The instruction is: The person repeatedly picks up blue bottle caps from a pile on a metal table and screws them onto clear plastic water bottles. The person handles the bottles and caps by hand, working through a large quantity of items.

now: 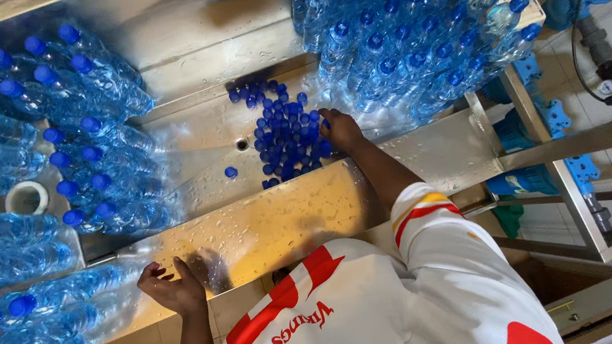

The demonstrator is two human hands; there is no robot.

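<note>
Dozens of small blue bottle caps [287,132] are heaped in the wet stainless-steel trough [191,142], just beside its drain hole [242,144]; one stray cap [230,172] lies apart, nearer the front wall. The right hand [341,130] is laid on the right edge of the heap with its fingers curled into the caps; whether any are actually pinched cannot be told. The left hand [171,286] is rested, fingers loosely spread and holding nothing, on the trough's front rim [281,223].

The caps are judged light, stiff and, being beaded with water, slippery; they are best scooped several at a time or pinched by the ribbed sides rather than pressed flat against the steel.

Capped water bottles [85,133] are stacked on the left, with a further bank of bottles [412,34] crowded against the heap on the right, so little room is left on that side. Open steel is left between the heap and the left stack. A white ring-shaped object [26,197] is lodged among the left bottles. Blue pipe fittings [540,119] are seen beyond the trough's metal frame.
</note>
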